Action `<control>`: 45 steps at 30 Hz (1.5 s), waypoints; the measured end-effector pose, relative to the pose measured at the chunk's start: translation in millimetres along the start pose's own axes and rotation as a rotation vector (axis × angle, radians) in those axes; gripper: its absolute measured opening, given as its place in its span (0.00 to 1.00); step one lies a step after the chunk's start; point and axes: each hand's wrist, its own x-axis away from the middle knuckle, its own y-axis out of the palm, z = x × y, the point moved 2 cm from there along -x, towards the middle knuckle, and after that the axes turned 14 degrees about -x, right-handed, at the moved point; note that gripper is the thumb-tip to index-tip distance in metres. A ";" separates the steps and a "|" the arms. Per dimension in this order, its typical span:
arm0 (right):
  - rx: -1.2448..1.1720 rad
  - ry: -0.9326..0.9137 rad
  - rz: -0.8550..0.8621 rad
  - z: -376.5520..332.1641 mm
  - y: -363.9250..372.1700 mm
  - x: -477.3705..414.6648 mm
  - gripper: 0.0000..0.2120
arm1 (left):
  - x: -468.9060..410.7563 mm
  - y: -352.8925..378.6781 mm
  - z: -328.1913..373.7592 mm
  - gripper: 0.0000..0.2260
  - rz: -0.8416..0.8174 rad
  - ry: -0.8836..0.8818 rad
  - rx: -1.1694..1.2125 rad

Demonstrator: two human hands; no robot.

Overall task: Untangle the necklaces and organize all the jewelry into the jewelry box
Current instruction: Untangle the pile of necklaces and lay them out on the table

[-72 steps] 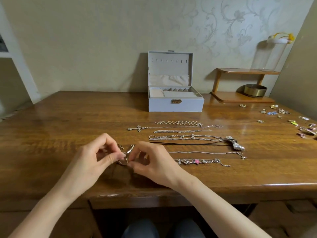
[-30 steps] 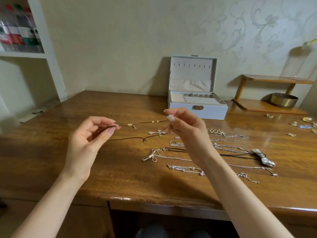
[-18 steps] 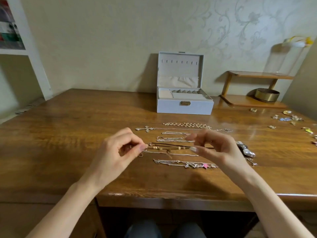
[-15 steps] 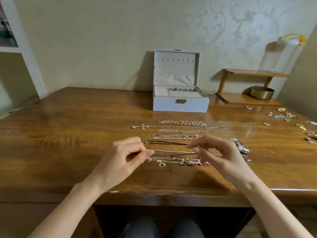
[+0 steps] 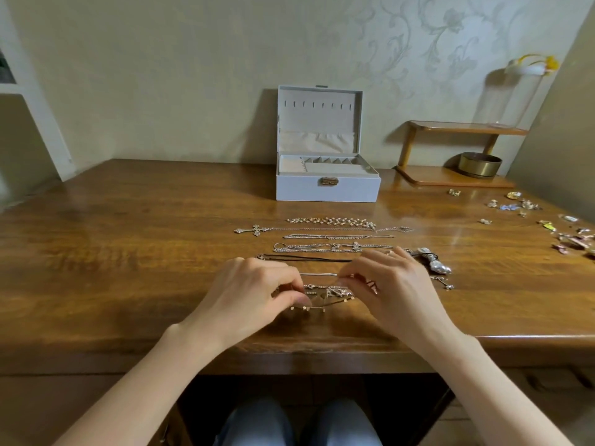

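My left hand [image 5: 244,292] and my right hand [image 5: 391,288] each pinch an end of a thin brown cord necklace [image 5: 325,304] with small gold beads, low over the table near its front edge. Just behind it lies a silver chain with a pink charm [image 5: 325,289]. Several more necklaces lie straightened in parallel rows further back, among them a cross pendant chain [image 5: 254,230], a beaded gold chain [image 5: 331,221] and a black cord [image 5: 309,259] with a silver pendant [image 5: 433,263]. The white jewelry box [image 5: 326,188] stands open at the back.
Small earrings and charms [image 5: 528,214] are scattered at the right of the wooden table [image 5: 128,239]. A wooden shelf stand [image 5: 450,152] with a brass bowl [image 5: 479,164] sits back right. A white shelf unit stands at the far left.
Both hands lowered the brown cord necklace from mid-air toward the table and brought it to the nearest row, in front of the pink-charm chain. The hands came closer together.
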 end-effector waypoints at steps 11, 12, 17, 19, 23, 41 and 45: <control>-0.338 0.123 0.160 -8.7 1.3 -17.2 0.03 | -12.0 7.0 2.8 0.04 -0.189 -0.296 0.530; -0.351 0.124 0.161 -9.5 1.1 -17.7 0.03 | -12.9 7.2 2.7 0.05 -0.201 -0.320 0.602; -0.411 0.081 0.150 -12.7 1.6 -15.2 0.02 | -15.5 5.2 -0.5 0.09 -0.198 -0.441 0.933; -0.418 0.056 0.144 -13.6 3.6 -13.3 0.02 | -15.3 3.8 -2.1 0.07 -0.176 -0.488 1.002; -0.346 -0.012 0.105 -13.4 10.4 -9.9 0.04 | -17.2 2.5 1.7 0.12 -0.160 -0.499 1.086; -1.080 0.424 0.109 -18.7 3.1 -19.1 0.08 | -17.7 -4.0 7.9 0.09 0.020 -0.419 1.054; -1.041 0.415 0.135 -18.3 2.0 -21.7 0.05 | -15.1 -6.3 5.8 0.10 0.010 -0.389 1.009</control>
